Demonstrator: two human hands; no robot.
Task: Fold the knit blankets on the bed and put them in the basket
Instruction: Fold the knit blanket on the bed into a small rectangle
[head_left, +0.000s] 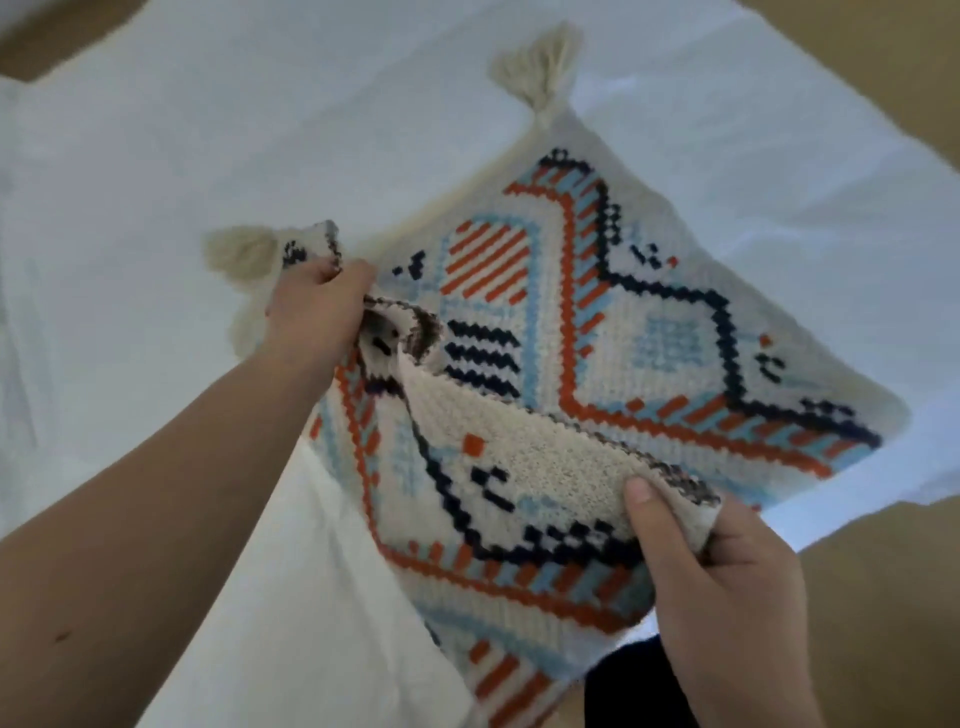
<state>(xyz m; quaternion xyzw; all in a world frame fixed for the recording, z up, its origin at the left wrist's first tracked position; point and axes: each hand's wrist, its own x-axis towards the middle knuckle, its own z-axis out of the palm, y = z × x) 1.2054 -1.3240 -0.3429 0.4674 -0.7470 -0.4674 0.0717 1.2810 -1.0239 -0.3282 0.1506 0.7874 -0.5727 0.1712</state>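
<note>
Head view: the knit blanket (613, 322), cream with orange, light-blue and navy geometric pattern, lies partly spread on the white bed (208, 130), its near part lifted off the sheet. Two cream tassels show: one at the far corner (540, 70), one at the left corner (241, 249). The left hand (317, 306) grips a bunched edge near the left tassel, fingers curled into the fabric. The right hand (727, 587) pinches a turned-over edge, thumb on top, so the plain cream underside faces up between the two hands. Step judged: a fold in progress, not yet laid flat. No basket is in view.

Risks: the left grip holds a wad, not a clean corner, so edges may land misaligned and the fold skewed. The loose knit may stretch or sag between the hands. The tassels could get trapped inside the fold, making a lump.
</note>
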